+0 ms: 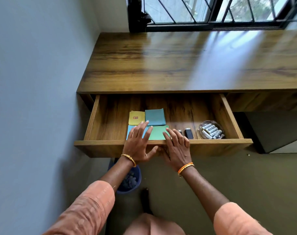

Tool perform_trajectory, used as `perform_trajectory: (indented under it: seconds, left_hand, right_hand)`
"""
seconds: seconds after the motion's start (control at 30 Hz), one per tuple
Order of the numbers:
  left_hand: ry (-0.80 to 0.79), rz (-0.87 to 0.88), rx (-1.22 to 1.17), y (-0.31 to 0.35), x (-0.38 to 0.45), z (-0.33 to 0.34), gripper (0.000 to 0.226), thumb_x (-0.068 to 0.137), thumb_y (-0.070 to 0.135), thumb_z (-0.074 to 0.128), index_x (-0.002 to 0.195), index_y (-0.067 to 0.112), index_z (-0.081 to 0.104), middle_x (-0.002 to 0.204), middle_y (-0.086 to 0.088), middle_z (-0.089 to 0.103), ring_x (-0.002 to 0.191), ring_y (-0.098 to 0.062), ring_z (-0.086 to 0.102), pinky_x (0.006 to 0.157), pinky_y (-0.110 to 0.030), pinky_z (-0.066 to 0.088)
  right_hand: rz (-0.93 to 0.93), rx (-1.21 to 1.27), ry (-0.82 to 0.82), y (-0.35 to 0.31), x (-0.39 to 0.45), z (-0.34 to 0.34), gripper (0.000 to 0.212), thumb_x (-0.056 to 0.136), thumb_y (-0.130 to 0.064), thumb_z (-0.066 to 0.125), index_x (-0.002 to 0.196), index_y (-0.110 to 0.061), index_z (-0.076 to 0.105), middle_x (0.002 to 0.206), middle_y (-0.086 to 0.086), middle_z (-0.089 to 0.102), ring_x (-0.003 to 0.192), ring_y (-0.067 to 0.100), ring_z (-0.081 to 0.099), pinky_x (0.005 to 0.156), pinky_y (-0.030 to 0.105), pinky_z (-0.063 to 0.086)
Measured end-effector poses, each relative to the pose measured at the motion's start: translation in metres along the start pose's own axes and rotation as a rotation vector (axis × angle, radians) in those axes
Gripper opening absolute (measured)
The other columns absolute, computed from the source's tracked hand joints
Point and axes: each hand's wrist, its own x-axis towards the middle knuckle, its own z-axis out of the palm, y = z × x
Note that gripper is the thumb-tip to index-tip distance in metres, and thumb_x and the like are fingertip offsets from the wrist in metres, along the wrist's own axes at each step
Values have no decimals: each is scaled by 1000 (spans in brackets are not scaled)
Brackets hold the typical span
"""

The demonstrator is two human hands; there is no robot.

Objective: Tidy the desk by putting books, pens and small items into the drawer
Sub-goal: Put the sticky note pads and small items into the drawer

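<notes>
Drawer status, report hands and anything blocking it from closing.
Left hand and right hand open, fingers flat over the books. Drawer pulled out, books and batteries inside. Only the hands cross its front edge.

Both hands (158, 144) over open drawer (212, 141)

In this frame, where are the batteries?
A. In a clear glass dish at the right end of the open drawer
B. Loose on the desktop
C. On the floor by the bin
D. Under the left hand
A: the batteries lie inside the glass dish, which sits at the right end of the open drawer, beyond the right hand.
</notes>
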Motion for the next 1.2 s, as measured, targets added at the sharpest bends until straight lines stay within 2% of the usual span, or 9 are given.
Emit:
perform_trajectory:
  seconds: [0.33,0.43,0.57,0.63,0.7,0.8,0.9,1.0,1.2]
  left_hand:
    - [-175,10,125,-46,86,2,93,68,55,42,145,9,20,152,-14,14,143,-34,6,113,-56,8]
    - [-226,-44,97,-60,121,6,99,67,50,52,148,14,7,155,-10,2,144,-26,-18,115,-48,-10]
    - [-242,-62,149,-78,164,13,104,82,44,56,148,14,-18,154,-9,-23,143,-27,-24,106,-37,-32]
    - [-282,-66,174,-83,181,14,96,86,41,54,149,8,-10,158,-13,-13,146,-29,-13,112,-39,-20]
    - [-239,-54,162,-86,186,16,94,76,38,68,149,10,15,156,-16,20,145,-31,19,117,-43,11]
    - [-131,-86,93,-92,188,25,89,48,27,83,126,17,41,131,-7,55,124,-25,47,98,-43,44]
    - [-73,-90,76,-87,194,21,79,40,14,77,112,22,47,116,-1,60,110,-20,45,79,-37,48]
    - [-24,-96,118,-89,199,20,71,38,8,73,103,21,49,104,0,63,96,-22,53,69,-34,45]
    - [49,-62,151,-89,204,9,51,39,25,83,85,16,64,84,-1,63,75,-23,60,60,-31,46]
  right_hand:
    - [35,72,-44,26,92,13,64,88,-40,38,144,-8,32,154,9,27,143,22,17,111,36,17]
    - [56,91,-28,37,130,20,65,89,-38,36,144,-6,26,155,12,24,146,18,5,114,33,9]
    - [74,61,1,51,177,29,64,92,-37,31,146,-8,16,155,13,20,145,11,-16,115,32,0]
    - [96,41,42,54,191,35,62,91,-35,32,145,-8,20,154,11,24,145,12,-14,115,33,-1]
    - [123,2,115,51,196,41,59,88,-32,33,142,-10,28,150,6,31,146,17,1,114,36,-1]
    - [102,-51,279,54,202,47,51,84,-29,41,132,-13,40,135,5,41,130,23,32,112,41,7]
    - [47,-18,396,62,214,43,47,70,-17,64,115,-16,48,118,4,45,108,26,40,98,39,27]
    - [56,-36,395,62,222,35,49,58,-10,73,100,-19,49,98,6,53,89,24,38,76,34,28]
    - [142,68,315,56,222,24,44,57,-16,73,94,-19,50,91,6,56,87,23,39,74,34,32]
